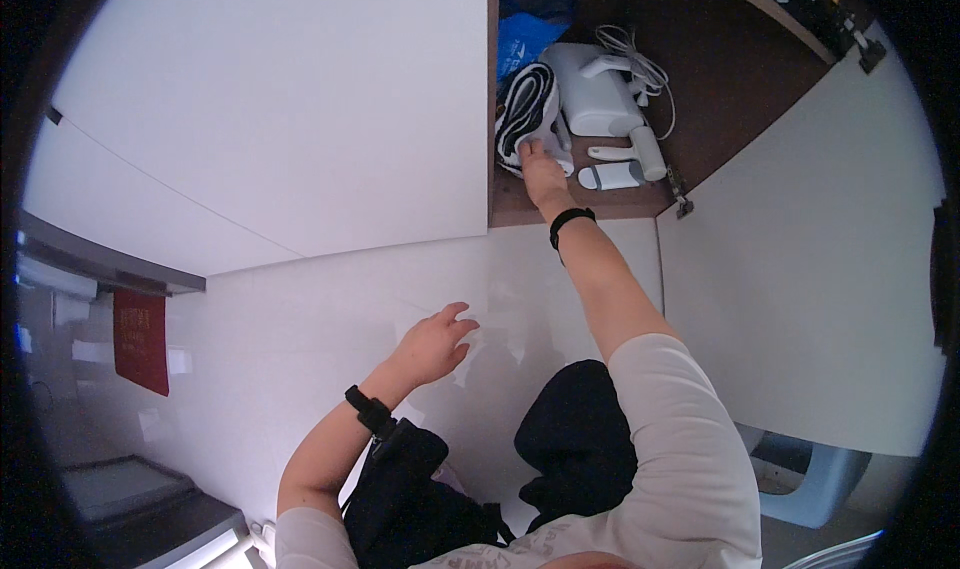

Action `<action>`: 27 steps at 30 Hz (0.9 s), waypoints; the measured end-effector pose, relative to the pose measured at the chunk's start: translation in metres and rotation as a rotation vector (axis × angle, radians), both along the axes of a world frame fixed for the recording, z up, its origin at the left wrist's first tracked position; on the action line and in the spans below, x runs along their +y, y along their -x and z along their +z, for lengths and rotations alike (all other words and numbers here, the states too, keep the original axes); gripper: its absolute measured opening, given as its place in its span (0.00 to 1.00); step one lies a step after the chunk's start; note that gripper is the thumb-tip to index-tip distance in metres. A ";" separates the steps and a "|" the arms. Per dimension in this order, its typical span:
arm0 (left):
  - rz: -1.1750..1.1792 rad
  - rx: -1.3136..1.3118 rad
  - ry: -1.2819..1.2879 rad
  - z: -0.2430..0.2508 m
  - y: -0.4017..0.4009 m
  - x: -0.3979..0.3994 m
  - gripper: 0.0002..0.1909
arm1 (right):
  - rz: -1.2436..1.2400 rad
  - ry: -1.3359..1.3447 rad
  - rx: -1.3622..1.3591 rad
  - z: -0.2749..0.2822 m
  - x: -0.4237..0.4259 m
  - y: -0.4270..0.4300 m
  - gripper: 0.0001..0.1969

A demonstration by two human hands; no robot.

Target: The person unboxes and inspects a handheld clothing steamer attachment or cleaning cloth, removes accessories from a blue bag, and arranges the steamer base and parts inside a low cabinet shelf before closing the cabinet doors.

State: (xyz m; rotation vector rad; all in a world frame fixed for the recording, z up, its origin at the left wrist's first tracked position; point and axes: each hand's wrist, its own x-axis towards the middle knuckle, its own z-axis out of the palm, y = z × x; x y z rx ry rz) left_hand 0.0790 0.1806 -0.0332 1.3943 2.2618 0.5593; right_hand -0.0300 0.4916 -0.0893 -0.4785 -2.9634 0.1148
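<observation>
My right hand (543,173) reaches into an open brown-lined cabinet (525,213). Its fingers touch the front of a rolled black-and-white cloth (528,108); whether they grip it is unclear. Beside the roll lies a white handheld garment steamer (596,93) with its coiled cord (637,63). In front of that are a white lint roller with a handle (649,153) and a small white-and-grey device (611,176). My left hand (435,344) is in the air over the pale floor, fingers apart, with nothing in it.
A blue plastic bag (525,40) sits deeper in the cabinet. The open white door (802,269) stands at the right, a closed white panel (300,104) at the left. A light-blue plastic container (810,486) is at lower right; a dark red mat (141,340) lies at left.
</observation>
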 end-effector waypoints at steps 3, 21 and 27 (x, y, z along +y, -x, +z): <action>0.025 -0.018 0.000 -0.003 0.000 -0.004 0.16 | 0.223 -0.177 -0.032 -0.012 0.001 0.001 0.17; -0.062 -0.004 -0.024 0.010 -0.004 0.017 0.15 | 0.071 0.816 -0.181 0.030 0.001 -0.014 0.65; -0.053 -0.016 0.019 0.009 -0.004 0.013 0.15 | 0.152 0.356 -0.080 0.009 -0.006 -0.013 0.51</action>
